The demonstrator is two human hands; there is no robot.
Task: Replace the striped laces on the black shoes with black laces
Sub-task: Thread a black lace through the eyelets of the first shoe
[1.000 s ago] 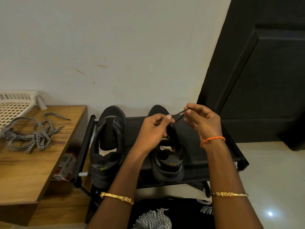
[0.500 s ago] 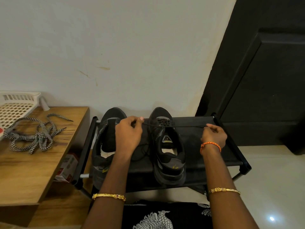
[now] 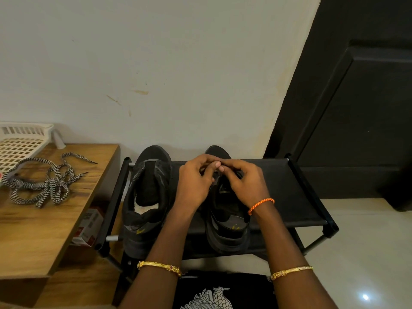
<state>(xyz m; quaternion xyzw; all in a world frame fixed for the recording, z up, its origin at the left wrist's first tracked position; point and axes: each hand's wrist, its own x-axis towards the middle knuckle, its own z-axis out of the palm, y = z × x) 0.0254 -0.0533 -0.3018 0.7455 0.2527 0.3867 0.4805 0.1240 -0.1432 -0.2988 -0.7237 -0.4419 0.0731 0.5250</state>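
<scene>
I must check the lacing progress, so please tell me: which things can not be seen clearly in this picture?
Head view only:
- Black lace and eyelets of the right shoe: hidden under the left hand and right hand.
- Whether the fingers pinch the lace: cannot tell, black against black.
- White basket: cut off by the left edge.
- Small box under the wooden table: its print is too small to read.

- Table (image 3: 40, 221): wood grain, matt.
- Striped laces (image 3: 42, 186): woven cloth.
- Basket (image 3: 17, 143): white plastic lattice.
- Rack shelf (image 3: 289, 192): black matt fabric.
- Floor (image 3: 367, 253): glossy.
</scene>
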